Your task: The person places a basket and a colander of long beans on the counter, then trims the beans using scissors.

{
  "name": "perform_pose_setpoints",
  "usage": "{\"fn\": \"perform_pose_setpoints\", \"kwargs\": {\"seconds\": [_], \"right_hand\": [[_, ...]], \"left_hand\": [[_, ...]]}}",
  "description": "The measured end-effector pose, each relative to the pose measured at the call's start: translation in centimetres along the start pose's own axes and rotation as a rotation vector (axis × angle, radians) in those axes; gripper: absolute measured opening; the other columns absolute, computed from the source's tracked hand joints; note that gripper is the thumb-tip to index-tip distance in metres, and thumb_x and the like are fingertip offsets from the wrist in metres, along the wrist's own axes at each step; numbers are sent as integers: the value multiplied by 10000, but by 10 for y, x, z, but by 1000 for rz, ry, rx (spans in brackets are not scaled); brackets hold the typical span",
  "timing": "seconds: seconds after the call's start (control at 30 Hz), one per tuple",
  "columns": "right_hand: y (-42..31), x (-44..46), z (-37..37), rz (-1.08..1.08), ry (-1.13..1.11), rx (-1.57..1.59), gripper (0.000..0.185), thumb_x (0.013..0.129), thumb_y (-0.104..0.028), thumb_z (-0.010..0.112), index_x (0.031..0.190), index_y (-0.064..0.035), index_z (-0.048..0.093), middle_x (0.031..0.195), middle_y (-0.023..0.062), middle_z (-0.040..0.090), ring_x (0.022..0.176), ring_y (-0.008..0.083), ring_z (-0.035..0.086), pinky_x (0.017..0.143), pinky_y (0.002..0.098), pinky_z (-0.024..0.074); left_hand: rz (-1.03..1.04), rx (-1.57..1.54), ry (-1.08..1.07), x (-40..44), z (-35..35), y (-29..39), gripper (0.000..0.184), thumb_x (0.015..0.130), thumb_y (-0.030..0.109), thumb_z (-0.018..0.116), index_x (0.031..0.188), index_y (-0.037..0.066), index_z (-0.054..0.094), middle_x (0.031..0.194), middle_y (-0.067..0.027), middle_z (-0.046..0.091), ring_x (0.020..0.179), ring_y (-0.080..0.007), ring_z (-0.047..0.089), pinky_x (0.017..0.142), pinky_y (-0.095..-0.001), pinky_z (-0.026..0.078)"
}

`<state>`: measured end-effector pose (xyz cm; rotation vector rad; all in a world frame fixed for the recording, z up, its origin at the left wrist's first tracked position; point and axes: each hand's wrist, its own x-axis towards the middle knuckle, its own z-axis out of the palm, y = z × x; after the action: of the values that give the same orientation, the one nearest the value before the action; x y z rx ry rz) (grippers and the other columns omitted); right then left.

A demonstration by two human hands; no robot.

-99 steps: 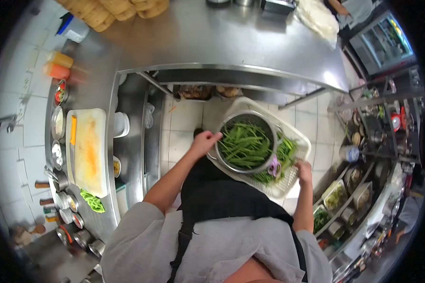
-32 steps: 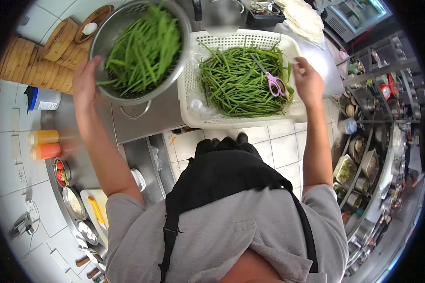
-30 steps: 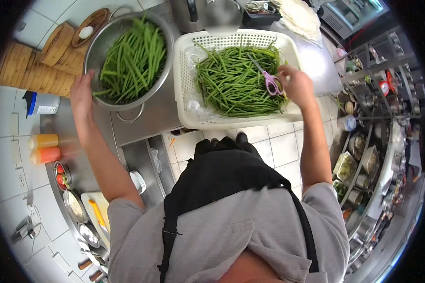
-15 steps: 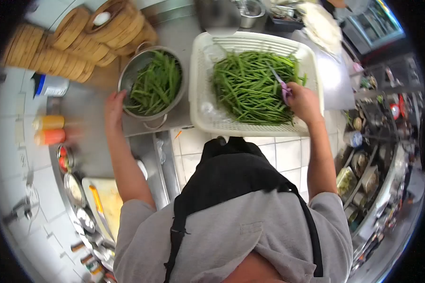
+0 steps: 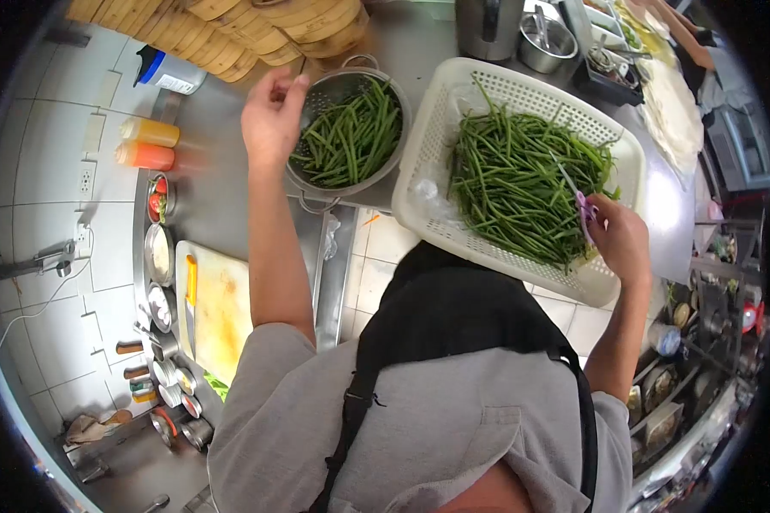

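My right hand [image 5: 620, 235] is closed around the purple handles of a pair of scissors [image 5: 583, 205]. Their blades point forward over a heap of long green beans [image 5: 522, 171]. The beans fill much of a white perforated plastic basket [image 5: 419, 162]. At the far left side of a metal colander [image 5: 405, 120], my left hand [image 5: 274, 111] is raised with its fingers loosely curled and apart, holding nothing visible. Shorter pieces of green bean [image 5: 351, 137] lie inside the colander.
Bamboo steamers [image 5: 308, 21] are stacked at the back left. Yellow [image 5: 150, 131] and orange [image 5: 145, 156] bottles stand near the left wall. A yellow-handled knife [image 5: 191, 286] lies on a cutting board [image 5: 222, 321]. Behind the basket is a metal pot [image 5: 547, 43]. Another person's arm [image 5: 680, 34] shows at far right.
My left hand has come off the colander's near-left side and moved forward along it, rising. The scissors remain in my right hand over the beans. The whole view has turned.
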<state>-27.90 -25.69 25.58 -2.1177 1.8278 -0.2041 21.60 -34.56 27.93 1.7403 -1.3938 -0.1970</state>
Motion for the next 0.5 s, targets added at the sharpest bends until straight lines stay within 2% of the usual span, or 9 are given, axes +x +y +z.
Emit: {"fn": "perform_pose_setpoints", "kwargs": {"seconds": [0.07,0.13,0.2,0.23,0.27,0.3,0.33,0.4,0.5], "right_hand": [[11,-4,3,-15,29,34,326,840,-124,671,1166,-128,663,868,146,705,823,364,680,711,458,526],[19,-7,13,-9,56,71,335,845,-122,674,1179,-117,651,850,154,701,820,370,678,707,456,527],[21,-4,25,-19,108,8,387,858,-119,674,1238,-93,605,804,168,694,804,375,676,695,458,525],[21,-2,29,3,119,3,387,858,-119,674,1238,-93,605,804,168,694,804,375,676,695,458,525],[20,0,35,-66,148,-89,407,856,-121,679,1251,-87,586,789,166,693,805,370,677,698,458,523],[18,2,39,-133,172,-178,429,853,-123,683,1264,-81,567,774,163,693,807,364,679,700,458,521],[15,3,41,-105,168,-170,429,853,-123,683,1264,-81,567,774,163,693,807,364,679,700,458,521],[10,4,38,-19,58,-192,537,806,-85,698,1321,-88,546,783,161,686,811,346,670,724,481,512],[9,4,41,-38,80,-181,475,817,-101,703,1273,-79,573,781,162,682,823,348,665,736,468,513]], "left_hand": [[84,-75,-9,-11,21,38,398,906,287,764,1194,22,691,948,-92,718,821,-177,676,759,-317,547],[163,-91,-207,-28,49,73,400,919,293,762,1196,14,689,967,-54,727,826,-118,639,772,-290,531],[273,-63,-345,-41,83,88,339,906,263,765,1169,56,711,950,-47,717,813,-129,636,754,-291,528],[313,-13,-393,-50,96,96,294,899,262,748,1125,75,729,958,-68,716,811,-166,657,742,-311,529],[328,-24,-403,-56,108,101,294,899,262,748,1125,75,729,958,-68,716,811,-166,657,742,-311,529],[366,22,-517,-61,120,103,289,898,291,735,1085,71,723,960,-78,711,810,-215,674,742,-350,535],[400,75,-644,-65,128,104,293,897,320,722,1046,68,718,961,-89,706,808,-263,692,741,-388,541],[431,83,-755,-66,145,110,283,900,335,716,1004,71,718,980,-89,714,825,-283,698,749,-403,537],[346,158,-918,-78,166,109,305,896,359,720,1015,78,719,968,-97,720,854,-303,700,766,-421,536]]}}
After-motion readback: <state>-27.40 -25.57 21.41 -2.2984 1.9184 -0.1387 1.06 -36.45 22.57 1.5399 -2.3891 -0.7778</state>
